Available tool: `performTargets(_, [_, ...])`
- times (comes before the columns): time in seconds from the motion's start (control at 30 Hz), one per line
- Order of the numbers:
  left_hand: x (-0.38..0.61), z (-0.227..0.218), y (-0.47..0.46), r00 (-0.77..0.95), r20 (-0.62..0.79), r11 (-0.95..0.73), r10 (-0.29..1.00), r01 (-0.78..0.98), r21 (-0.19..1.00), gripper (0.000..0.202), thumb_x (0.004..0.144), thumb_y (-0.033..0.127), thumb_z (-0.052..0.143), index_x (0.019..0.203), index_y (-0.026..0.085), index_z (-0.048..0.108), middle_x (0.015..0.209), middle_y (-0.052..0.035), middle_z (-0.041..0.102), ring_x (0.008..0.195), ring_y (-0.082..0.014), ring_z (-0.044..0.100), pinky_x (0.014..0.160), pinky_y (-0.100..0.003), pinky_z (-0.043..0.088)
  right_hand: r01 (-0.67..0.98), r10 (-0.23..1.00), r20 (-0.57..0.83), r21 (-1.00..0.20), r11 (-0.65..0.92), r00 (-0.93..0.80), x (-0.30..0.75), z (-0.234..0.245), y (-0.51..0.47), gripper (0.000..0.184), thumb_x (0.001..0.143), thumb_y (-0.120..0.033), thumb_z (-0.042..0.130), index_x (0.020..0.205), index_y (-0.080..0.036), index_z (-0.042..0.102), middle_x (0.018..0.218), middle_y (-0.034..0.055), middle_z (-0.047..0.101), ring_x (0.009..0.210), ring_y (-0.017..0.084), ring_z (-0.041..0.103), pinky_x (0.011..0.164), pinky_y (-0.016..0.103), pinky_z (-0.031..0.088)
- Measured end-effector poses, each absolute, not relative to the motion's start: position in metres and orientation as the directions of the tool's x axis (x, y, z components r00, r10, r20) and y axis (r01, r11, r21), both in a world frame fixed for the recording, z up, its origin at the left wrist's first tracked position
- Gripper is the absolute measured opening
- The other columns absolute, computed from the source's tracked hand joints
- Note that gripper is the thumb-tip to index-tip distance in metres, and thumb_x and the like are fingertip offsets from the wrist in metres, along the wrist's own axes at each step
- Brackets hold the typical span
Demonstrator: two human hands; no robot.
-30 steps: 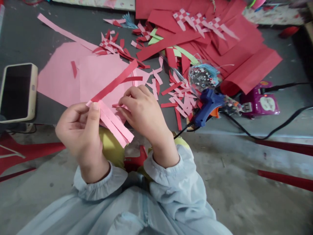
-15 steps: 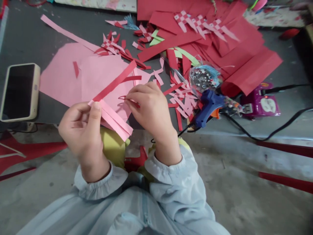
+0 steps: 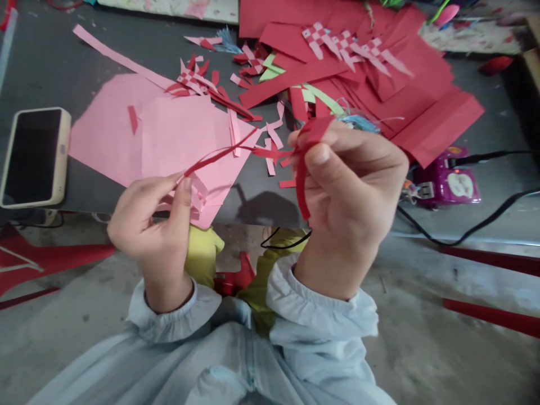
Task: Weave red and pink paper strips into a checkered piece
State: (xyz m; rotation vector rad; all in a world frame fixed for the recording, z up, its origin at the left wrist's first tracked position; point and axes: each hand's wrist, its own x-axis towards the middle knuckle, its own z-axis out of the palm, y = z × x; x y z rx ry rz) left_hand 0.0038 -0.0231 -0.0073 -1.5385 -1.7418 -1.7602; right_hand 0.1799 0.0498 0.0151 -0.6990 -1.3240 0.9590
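My left hand (image 3: 152, 225) is closed in a pinch on pink paper strips (image 3: 199, 198) and red paper strips (image 3: 217, 153), which rise to the right from its fingertips. Out to the right, my right hand (image 3: 352, 188) is closed on a red paper strip (image 3: 301, 188) that bends over the fingers and hangs down beside the thumb. Red ends reach across the gap between my hands; whether they all join is hard to tell. Beneath my left hand lie pink paper sheets (image 3: 175, 132). A woven red and pink paper fish (image 3: 192, 77) rests among scraps beyond them.
A phone (image 3: 34, 157) lies at the table's left. Red paper sheets (image 3: 405, 90) are piled at the back right, with several woven fish (image 3: 316, 38) on top. A purple power box (image 3: 453, 180) with black cords stands at the right edge. Red stool legs (image 3: 489, 259) show below.
My right hand has moved right and up with a red strip, now in front of the glue gun and pin bag. The strips in my left hand have turned; the red ones look edge-on.
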Motion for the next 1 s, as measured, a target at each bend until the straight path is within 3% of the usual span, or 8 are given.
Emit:
performTargets(0.13, [0.0041, -0.0053, -0.0265, -0.323, 0.757, -0.261, 0.568, 0.802, 0.538, 0.013, 0.079, 0.015, 0.078, 0.087, 0.026, 0.076, 0.075, 0.0016, 0.073, 0.063, -0.013, 0.065, 0.058, -0.029, 0.054, -0.356, 0.881, 0.473, -0.821, 0.446, 0.015, 0.1767, 0.0147, 0.0513, 0.008, 0.075, -0.033, 0.081, 0.082, -0.035, 0.078, 0.082, -0.0058, 0.076, 0.064, 0.013, 0.068, 0.05, 0.025, 0.056])
performTargets(0.2, [0.0049, -0.0043, -0.0282, -0.294, 0.749, -0.259, 0.594, 0.812, 0.524, 0.017, 0.08, 0.015, 0.077, 0.09, 0.029, 0.075, 0.077, 0.0019, 0.074, 0.066, -0.0148, 0.066, 0.059, -0.031, 0.055, -0.417, 0.875, 0.484, -0.793, 0.444, 0.012, 0.1739, 0.014, 0.0527, 0.009, 0.073, -0.036, 0.082, 0.08, -0.037, 0.077, 0.078, -0.0068, 0.075, 0.063, 0.012, 0.068, 0.048, 0.024, 0.054])
performTargets(0.3, [0.0063, -0.0031, -0.029, -0.267, 0.747, -0.28, 0.609, 0.809, 0.517, 0.022, 0.082, 0.014, 0.076, 0.093, 0.033, 0.074, 0.079, 0.0024, 0.074, 0.071, -0.0164, 0.069, 0.062, -0.032, 0.056, -0.459, 0.858, 0.513, -0.77, 0.443, -0.032, 0.1716, 0.0117, 0.0547, 0.009, 0.074, -0.039, 0.082, 0.081, -0.038, 0.077, 0.078, -0.0068, 0.076, 0.073, 0.015, 0.072, 0.064, 0.03, 0.061])
performTargets(0.4, [0.0072, -0.0024, -0.0281, -0.244, 0.757, -0.311, 0.606, 0.803, 0.507, 0.023, 0.083, 0.013, 0.076, 0.095, 0.032, 0.075, 0.077, 0.0032, 0.072, 0.072, -0.0154, 0.069, 0.064, -0.032, 0.056, -0.473, 0.827, 0.555, -0.754, 0.455, -0.089, 0.1718, 0.0094, 0.0557, 0.008, 0.08, -0.032, 0.079, 0.088, -0.033, 0.08, 0.087, -0.0044, 0.079, 0.084, 0.017, 0.074, 0.081, 0.035, 0.063])
performTargets(0.53, [0.0083, -0.0017, -0.0275, -0.247, 0.763, -0.316, 0.598, 0.802, 0.507, 0.026, 0.082, 0.011, 0.076, 0.096, 0.032, 0.075, 0.077, 0.0039, 0.072, 0.071, -0.0144, 0.068, 0.063, -0.031, 0.055, -0.513, 0.791, 0.601, -0.717, 0.473, -0.111, 0.1729, 0.0108, 0.0549, 0.012, 0.081, -0.02, 0.076, 0.09, -0.024, 0.081, 0.087, -0.0022, 0.079, 0.085, 0.014, 0.073, 0.082, 0.029, 0.062])
performTargets(0.63, [0.0096, -0.0008, -0.0283, -0.271, 0.741, -0.291, 0.615, 0.795, 0.533, 0.028, 0.082, 0.01, 0.075, 0.096, 0.035, 0.074, 0.078, 0.0043, 0.073, 0.071, -0.0153, 0.069, 0.063, -0.031, 0.055, -0.471, 0.795, 0.602, -0.725, 0.502, -0.08, 0.1728, 0.0142, 0.0525, 0.011, 0.079, -0.024, 0.079, 0.09, -0.025, 0.082, 0.085, -0.0034, 0.078, 0.083, 0.014, 0.073, 0.08, 0.028, 0.061])
performTargets(0.8, [0.0105, -0.0005, -0.0285, -0.287, 0.739, -0.284, 0.61, 0.792, 0.541, 0.026, 0.081, 0.013, 0.077, 0.094, 0.035, 0.075, 0.077, 0.0049, 0.073, 0.068, -0.0151, 0.068, 0.061, -0.031, 0.054, -0.303, 0.814, 0.58, -0.779, 0.549, -0.014, 0.1726, 0.0155, 0.0504, 0.01, 0.078, -0.037, 0.08, 0.088, -0.039, 0.08, 0.088, -0.0047, 0.077, 0.085, 0.02, 0.073, 0.079, 0.036, 0.062])
performTargets(1.0, [0.0113, -0.0012, -0.0275, -0.283, 0.73, -0.298, 0.622, 0.776, 0.556, 0.024, 0.078, 0.01, 0.078, 0.09, 0.03, 0.075, 0.076, 0.0043, 0.073, 0.069, -0.0136, 0.069, 0.061, -0.029, 0.057, -0.27, 0.812, 0.584, -0.781, 0.563, 0.005, 0.1718, 0.0132, 0.0509, 0.01, 0.08, -0.037, 0.077, 0.09, -0.04, 0.079, 0.09, -0.005, 0.076, 0.088, 0.019, 0.073, 0.083, 0.037, 0.062])
